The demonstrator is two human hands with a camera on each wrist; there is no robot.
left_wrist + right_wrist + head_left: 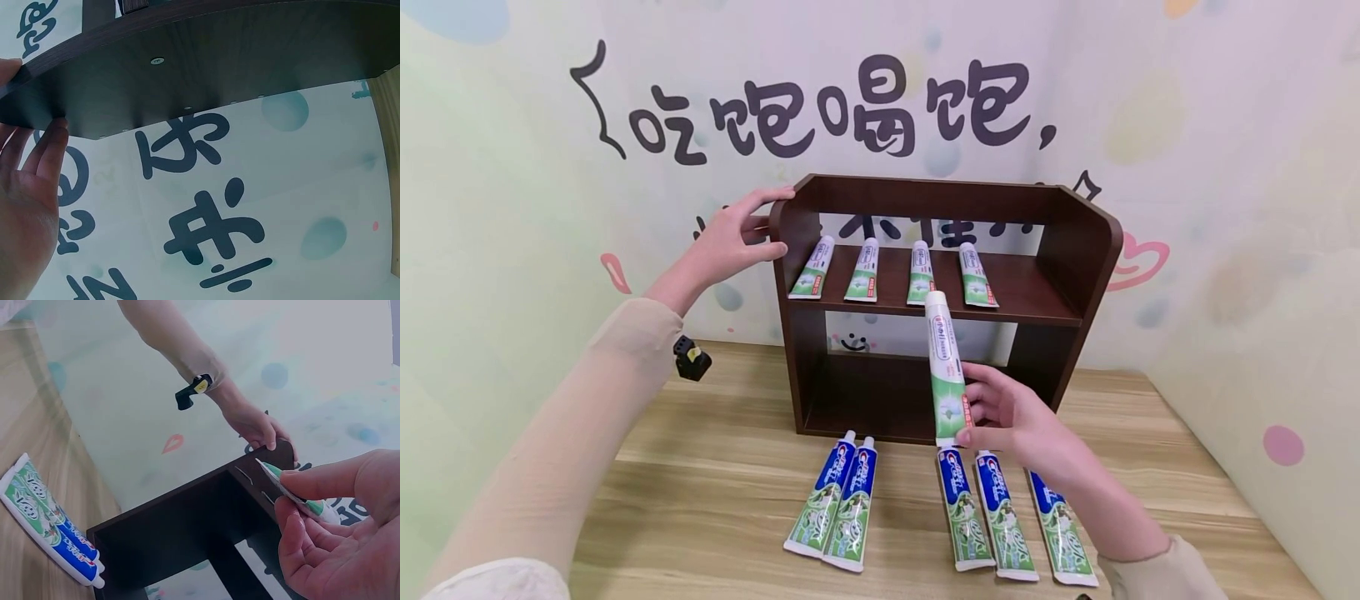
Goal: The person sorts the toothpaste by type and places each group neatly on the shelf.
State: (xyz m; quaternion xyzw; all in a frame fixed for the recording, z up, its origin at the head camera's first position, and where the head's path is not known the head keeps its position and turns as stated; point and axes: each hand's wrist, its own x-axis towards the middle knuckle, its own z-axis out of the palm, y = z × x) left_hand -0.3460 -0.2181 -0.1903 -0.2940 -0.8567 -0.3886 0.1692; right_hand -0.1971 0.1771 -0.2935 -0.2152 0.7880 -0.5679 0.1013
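My right hand [1018,417] pinches a white-and-green toothpaste tube [946,367] between thumb and fingers. The tube is upright, cap up, in front of the dark brown two-tier shelf [940,196]. In the right wrist view the held tube [290,484] shows edge-on. My left hand [730,237] grips the shelf's left side panel near its upper front corner. The left wrist view has the thumb on one side of that panel [206,69] and fingers on the other. Several matching tubes, one a white-and-green tube [813,268], lie in a row on the upper tier.
On the wooden table [700,517] before the shelf lie several blue-and-green toothpaste tubes: a pair, one of them a left tube [850,504], and a group at right with a middle tube [1006,517]. A patterned wall sheet [1225,125] with large lettering stands behind the shelf.
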